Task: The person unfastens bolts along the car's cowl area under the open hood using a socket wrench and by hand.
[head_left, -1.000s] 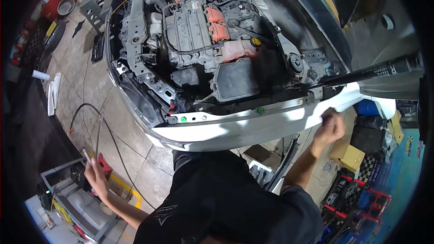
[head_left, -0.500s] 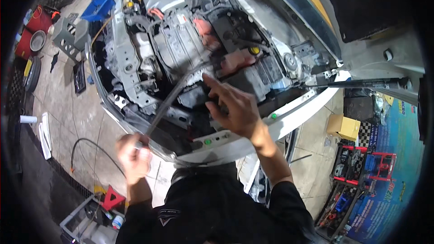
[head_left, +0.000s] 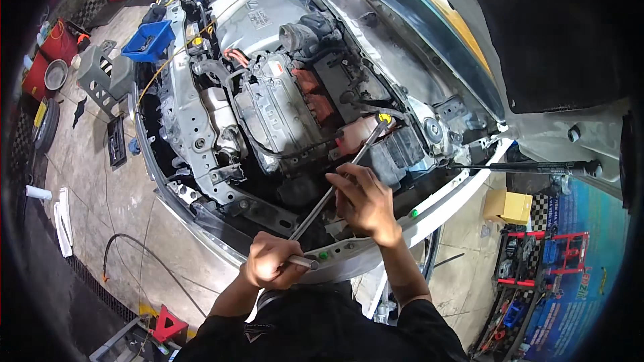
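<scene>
My left hand (head_left: 272,261) is closed in a fist round the near end of a long metal bar (head_left: 313,217). A thick round metal end sticks out to the right of the fist. From there the bar slants up and right over the engine bay, its far end near the yellow cap (head_left: 384,118) of the pinkish reservoir (head_left: 359,135). My right hand (head_left: 367,204) has its fingers curled loosely across the bar's middle, thumb beneath. Its palm stays off the bar. What the far tip touches cannot be made out. Beyond lies the grey engine cover (head_left: 268,110).
A white car-body edge (head_left: 429,204) runs before me. A blue bin (head_left: 147,41) rests at the left rim of the bay. A hood strut (head_left: 537,168) reaches across at right. On the floor stand a cardboard box (head_left: 508,206), a red jack stand (head_left: 168,325) and a grey step stool (head_left: 100,80).
My left hand has moved right with the bar, which now points further right, toward the reservoir. My right hand has moved slightly down, its open fingers now curled over the bar.
</scene>
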`<action>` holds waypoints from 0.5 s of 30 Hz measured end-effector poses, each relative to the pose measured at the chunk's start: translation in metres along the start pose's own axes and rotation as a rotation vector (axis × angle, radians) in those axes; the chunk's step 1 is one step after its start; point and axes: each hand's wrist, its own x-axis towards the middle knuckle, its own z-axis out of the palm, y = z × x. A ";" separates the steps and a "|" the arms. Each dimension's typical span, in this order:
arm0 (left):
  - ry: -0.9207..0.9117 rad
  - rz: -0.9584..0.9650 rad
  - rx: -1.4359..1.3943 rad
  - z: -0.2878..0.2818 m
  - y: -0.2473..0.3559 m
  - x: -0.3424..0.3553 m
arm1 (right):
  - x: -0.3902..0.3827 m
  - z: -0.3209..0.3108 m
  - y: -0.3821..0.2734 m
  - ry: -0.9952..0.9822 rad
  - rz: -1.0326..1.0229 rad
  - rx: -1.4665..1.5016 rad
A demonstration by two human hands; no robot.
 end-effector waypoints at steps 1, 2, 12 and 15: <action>0.044 -0.005 -0.043 0.003 -0.004 -0.002 | 0.000 -0.001 0.003 -0.025 -0.008 -0.017; 0.046 -0.003 -0.041 0.000 -0.005 -0.001 | 0.002 -0.002 0.004 -0.025 -0.011 -0.017; -0.131 0.063 -0.162 -0.002 -0.006 0.003 | 0.004 -0.013 -0.024 -0.077 0.008 -0.077; -0.164 0.072 -0.147 0.003 -0.004 -0.006 | -0.004 -0.012 -0.041 -0.076 0.008 -0.014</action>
